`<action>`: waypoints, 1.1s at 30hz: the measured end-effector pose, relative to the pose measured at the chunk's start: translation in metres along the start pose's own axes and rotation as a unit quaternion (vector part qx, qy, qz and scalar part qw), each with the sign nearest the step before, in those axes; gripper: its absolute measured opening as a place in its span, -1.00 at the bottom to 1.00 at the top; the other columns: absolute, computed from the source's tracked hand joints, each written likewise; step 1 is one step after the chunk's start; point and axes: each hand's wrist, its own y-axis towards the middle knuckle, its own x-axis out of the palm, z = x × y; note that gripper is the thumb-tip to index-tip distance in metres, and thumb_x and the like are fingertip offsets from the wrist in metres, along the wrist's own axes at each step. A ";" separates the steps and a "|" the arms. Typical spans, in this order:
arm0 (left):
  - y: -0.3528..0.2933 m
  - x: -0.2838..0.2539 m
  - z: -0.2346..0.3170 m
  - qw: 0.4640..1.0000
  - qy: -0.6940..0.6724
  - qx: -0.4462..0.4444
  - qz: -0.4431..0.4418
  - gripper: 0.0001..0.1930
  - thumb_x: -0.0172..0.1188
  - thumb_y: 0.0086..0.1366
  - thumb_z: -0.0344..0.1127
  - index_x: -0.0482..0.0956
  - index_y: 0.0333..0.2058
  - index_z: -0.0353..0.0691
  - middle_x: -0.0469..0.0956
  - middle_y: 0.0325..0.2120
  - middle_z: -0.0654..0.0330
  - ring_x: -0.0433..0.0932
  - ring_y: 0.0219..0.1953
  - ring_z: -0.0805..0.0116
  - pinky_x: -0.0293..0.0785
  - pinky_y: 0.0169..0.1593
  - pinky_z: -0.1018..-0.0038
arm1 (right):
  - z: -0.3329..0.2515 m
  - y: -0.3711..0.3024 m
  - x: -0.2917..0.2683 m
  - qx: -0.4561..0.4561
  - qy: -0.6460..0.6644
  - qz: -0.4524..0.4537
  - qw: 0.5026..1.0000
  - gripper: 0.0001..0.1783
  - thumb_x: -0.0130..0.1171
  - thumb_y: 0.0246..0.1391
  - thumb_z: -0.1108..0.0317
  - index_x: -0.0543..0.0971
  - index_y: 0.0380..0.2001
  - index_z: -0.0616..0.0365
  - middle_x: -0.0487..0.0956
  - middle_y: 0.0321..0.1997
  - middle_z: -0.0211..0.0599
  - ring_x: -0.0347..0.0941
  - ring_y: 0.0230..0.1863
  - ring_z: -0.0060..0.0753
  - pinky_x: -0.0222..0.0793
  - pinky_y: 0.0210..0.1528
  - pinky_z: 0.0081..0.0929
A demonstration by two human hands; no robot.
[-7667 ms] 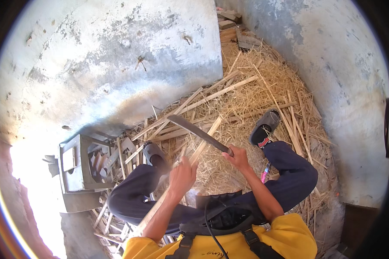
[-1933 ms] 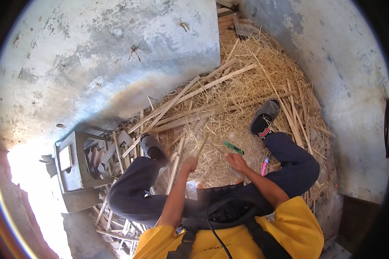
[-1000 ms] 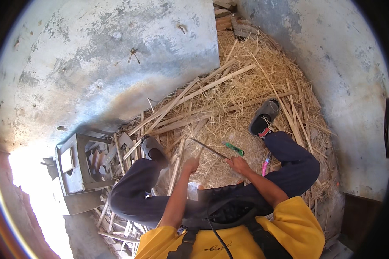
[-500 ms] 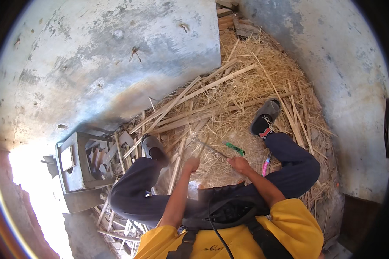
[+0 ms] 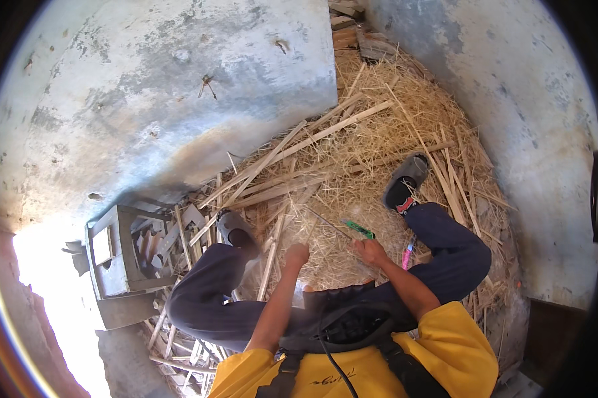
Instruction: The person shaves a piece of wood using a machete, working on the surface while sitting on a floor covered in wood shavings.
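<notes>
My left hand (image 5: pixel 297 255) is closed round the lower end of a short, pale wooden stick (image 5: pixel 310 234), which points up and slightly right. My right hand (image 5: pixel 369 253) grips a long, thin, dark rod-like tool (image 5: pixel 330 224) that slants up and to the left; whether it has a blade edge cannot be made out. The stick's tip lies just below the tool, seemingly apart from it. A green object (image 5: pixel 360 229) rests on the straw just above my right hand. Beside my right forearm is a narrow pink object (image 5: pixel 407 256).
Straw and wood shavings (image 5: pixel 372 166) cover the floor between my spread legs. Long wooden strips (image 5: pixel 325 134) lie across them. A grey box-like wooden frame (image 5: pixel 123 252) stands at left with scraps beside it. Worn plastered walls (image 5: pixel 179 86) rise ahead and at right.
The dark tool has shifted slightly upward and away from the pale stick, which it crossed before. My right hand has moved a little to the right; my left hand is nearly where it was.
</notes>
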 end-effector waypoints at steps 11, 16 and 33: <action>-0.012 0.028 0.013 0.985 0.139 -0.008 0.104 -0.68 0.05 0.47 -0.14 0.74 -0.32 -0.11 0.73 -0.39 0.13 0.76 -0.31 0.16 0.68 -0.39 0.21 | -0.012 0.004 0.013 -0.096 0.147 0.016 0.984 -0.30 -0.02 0.36 -0.16 0.62 -0.32 0.42 0.59 -0.44 0.19 0.59 -0.33 0.06 0.38 -0.16 -0.07; -0.010 0.037 0.019 0.981 0.154 -0.002 0.116 -0.74 0.10 0.43 -0.21 0.73 -0.34 -0.15 0.73 -0.41 0.09 0.76 -0.34 0.14 0.68 -0.37 0.21 | 0.006 0.005 0.012 -0.053 0.030 0.003 0.998 -0.30 -0.03 0.36 -0.16 0.63 -0.25 0.42 0.60 -0.40 0.20 0.58 -0.34 0.00 0.42 -0.16 -0.13; -0.006 0.020 0.001 0.993 0.064 0.047 0.092 -0.65 0.07 0.42 -0.14 0.75 -0.35 -0.21 0.72 -0.34 -0.02 0.73 -0.26 0.00 0.65 -0.20 0.15 | -0.026 -0.003 0.011 -0.126 0.080 0.038 0.988 -0.32 -0.06 0.38 -0.15 0.66 -0.23 0.37 0.61 -0.37 0.23 0.62 -0.26 0.13 0.44 -0.16 -0.07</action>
